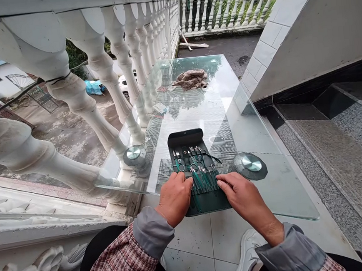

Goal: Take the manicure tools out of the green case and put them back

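Note:
An open dark green tool case (185, 140) lies on the near end of a glass table (262, 133). It holds several small green and metal grooming tools (193, 163), among them scissors and clippers. My left hand (174, 198) rests on the case's left side, fingers curled down onto the tools. On the right side of the case lies my right hand (242, 195), its fingertips touching the tools. Whether either hand grips a tool is hidden by the fingers.
A crumpled brown cloth (191, 78) lies at the table's far end, a small white packet (160, 108) near the left edge. Round metal fittings (251, 163) (134, 153) sit at the near corners. White balusters (100, 66) run along the left; a tiled wall and steps (323, 111) stand right.

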A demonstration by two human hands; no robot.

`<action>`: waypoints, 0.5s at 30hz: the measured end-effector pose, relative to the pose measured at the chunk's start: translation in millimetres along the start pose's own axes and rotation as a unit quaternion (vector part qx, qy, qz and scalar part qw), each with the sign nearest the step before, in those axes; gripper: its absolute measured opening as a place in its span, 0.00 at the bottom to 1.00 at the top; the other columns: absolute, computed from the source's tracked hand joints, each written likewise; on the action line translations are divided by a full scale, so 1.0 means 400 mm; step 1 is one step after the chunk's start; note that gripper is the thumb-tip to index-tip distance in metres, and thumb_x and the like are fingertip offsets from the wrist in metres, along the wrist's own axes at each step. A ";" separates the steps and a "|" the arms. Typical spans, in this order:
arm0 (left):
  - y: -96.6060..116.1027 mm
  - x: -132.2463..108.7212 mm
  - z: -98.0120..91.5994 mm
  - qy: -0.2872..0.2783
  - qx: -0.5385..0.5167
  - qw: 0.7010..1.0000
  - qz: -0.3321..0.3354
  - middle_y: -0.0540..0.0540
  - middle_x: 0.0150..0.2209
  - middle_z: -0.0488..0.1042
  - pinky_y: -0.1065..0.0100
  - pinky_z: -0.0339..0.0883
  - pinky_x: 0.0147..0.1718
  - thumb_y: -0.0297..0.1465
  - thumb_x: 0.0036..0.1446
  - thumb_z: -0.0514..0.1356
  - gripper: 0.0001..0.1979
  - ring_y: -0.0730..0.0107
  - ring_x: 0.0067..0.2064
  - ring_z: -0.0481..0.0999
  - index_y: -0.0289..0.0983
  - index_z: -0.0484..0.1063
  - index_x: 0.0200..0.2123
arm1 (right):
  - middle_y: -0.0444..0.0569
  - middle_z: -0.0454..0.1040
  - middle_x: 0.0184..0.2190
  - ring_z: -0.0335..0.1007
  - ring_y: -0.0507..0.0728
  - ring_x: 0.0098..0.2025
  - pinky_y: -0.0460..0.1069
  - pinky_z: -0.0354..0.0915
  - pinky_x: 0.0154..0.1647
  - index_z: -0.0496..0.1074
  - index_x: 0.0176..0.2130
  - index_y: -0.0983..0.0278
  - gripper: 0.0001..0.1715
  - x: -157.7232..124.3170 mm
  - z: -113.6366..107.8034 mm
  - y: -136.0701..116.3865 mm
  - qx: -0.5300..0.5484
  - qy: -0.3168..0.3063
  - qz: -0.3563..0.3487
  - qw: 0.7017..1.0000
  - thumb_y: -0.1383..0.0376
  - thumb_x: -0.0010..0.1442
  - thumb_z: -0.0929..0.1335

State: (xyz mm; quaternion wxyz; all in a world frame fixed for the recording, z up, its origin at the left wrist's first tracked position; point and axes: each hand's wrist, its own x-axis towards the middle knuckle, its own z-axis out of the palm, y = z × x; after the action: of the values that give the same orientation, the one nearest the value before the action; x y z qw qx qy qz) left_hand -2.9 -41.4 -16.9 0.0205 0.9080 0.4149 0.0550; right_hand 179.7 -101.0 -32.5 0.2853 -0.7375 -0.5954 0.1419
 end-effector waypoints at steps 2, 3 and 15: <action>0.001 0.004 0.000 0.004 0.003 1.000 -0.004 0.47 0.32 0.67 0.65 0.60 0.30 0.29 0.61 0.50 0.09 0.65 0.35 0.64 0.40 0.70 0.35 | 0.52 0.74 0.35 0.70 0.57 0.36 0.52 0.65 0.36 0.73 0.39 0.64 0.17 0.003 0.004 0.001 -0.009 -0.001 0.007 1.000 0.61 0.59 0.59; 0.001 0.006 -0.001 0.008 0.003 1.000 -0.005 0.46 0.33 0.67 0.65 0.61 0.31 0.29 0.61 0.50 0.08 0.64 0.35 0.63 0.39 0.69 0.36 | 0.52 0.74 0.36 0.71 0.57 0.35 0.52 0.65 0.35 0.73 0.40 0.65 0.17 0.004 0.005 0.002 -0.008 0.003 0.011 1.000 0.61 0.59 0.59; 0.008 0.026 0.000 0.062 -0.039 0.997 0.002 0.44 0.36 0.66 0.60 0.62 0.39 0.38 0.54 0.59 0.10 0.61 0.39 0.63 0.36 0.69 0.32 | 0.45 0.74 0.24 0.70 0.55 0.28 0.49 0.61 0.29 0.72 0.33 0.62 0.13 0.014 0.010 -0.013 0.076 -0.041 0.087 0.993 0.58 0.52 0.63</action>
State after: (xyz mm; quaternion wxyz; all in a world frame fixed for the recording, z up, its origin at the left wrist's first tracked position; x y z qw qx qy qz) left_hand 6.1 -35.7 -15.8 0.0294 0.9022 0.4110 0.1276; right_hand 174.8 -94.0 -31.9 0.3020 -0.7562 -0.5281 0.2410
